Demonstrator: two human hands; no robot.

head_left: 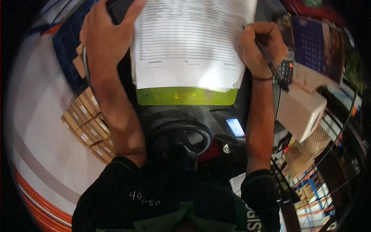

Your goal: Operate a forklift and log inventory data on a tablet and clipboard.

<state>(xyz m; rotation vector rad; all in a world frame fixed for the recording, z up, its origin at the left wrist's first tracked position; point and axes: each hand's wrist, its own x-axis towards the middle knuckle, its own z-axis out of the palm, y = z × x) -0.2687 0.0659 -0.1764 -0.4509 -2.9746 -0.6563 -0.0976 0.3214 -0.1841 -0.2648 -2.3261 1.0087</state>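
A green clipboard (186, 96) carrying a stack of lined printed forms (189, 50) lies above a black steering wheel (206, 143). At its upper left, my left hand (108, 36) is curved around a dark rectangular object (118, 9), partly cut off by the frame's edge, with the thumb beside the papers. My right hand (264, 48) grips a black pen (270, 63) at the right edge of the sheet, its fingers on the paper; the pen's tip is hard to make out. Below the clipboard a small lit screen (235, 127) sits by my right forearm.
A blue plastic crate (65, 58) and stacked cardboard boxes (87, 116) are on the left, orange rails (29, 195) at lower left. On the right are a calendar-like board (309, 46), a keypad (286, 69), a cream plastic housing (297, 112) and wire mesh (301, 154).
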